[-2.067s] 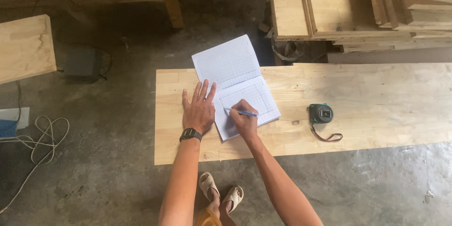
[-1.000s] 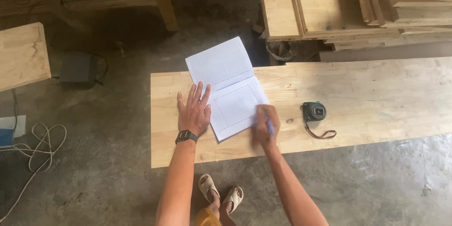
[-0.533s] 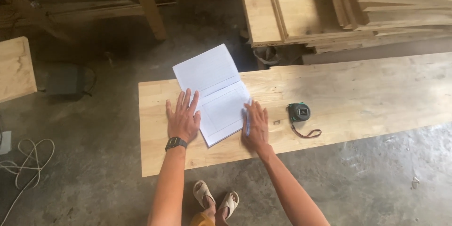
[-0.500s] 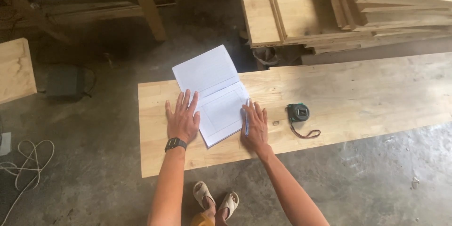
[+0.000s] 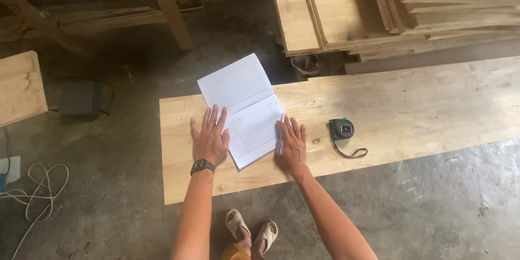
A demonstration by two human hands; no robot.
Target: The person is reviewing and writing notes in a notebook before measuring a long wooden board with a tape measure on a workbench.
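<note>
Since two seconds ago the right hand [image 5: 291,142] has stopped writing: the pen [image 5: 281,133], then gripped upright in the fingers over the lower page, now lies almost flat along the right edge of the notebook [image 5: 245,109], with the palm spread down beside it. The left hand [image 5: 210,137] has stayed pressed flat at the book's left edge, though the view has drifted so that the plank sits more to the right.

Both hands are open and wide, fingers fanned, gripping nothing firmly. The pen appears pinned under the right thumb side rather than pinched, though the exact contact is hard to tell. A dark watch [image 5: 202,166] sits on the left wrist.

The notebook lies open on the pale wooden plank [image 5: 411,108], its upper page hanging past the plank's far edge at about 12 o'clock from the hands. It looks thin, light and floppy; the pages would likely bend or flap if lifted by one corner, so the spine fold or both outer edges seem the surest places to hold it.

A tape measure [image 5: 341,128] with a wrist loop rests at 3 o'clock from the right hand, near but apart. Stacked boards [image 5: 346,11] lie at 1 o'clock, a white cable [image 5: 38,181] at 9 o'clock on the concrete floor [image 5: 433,206].
</note>
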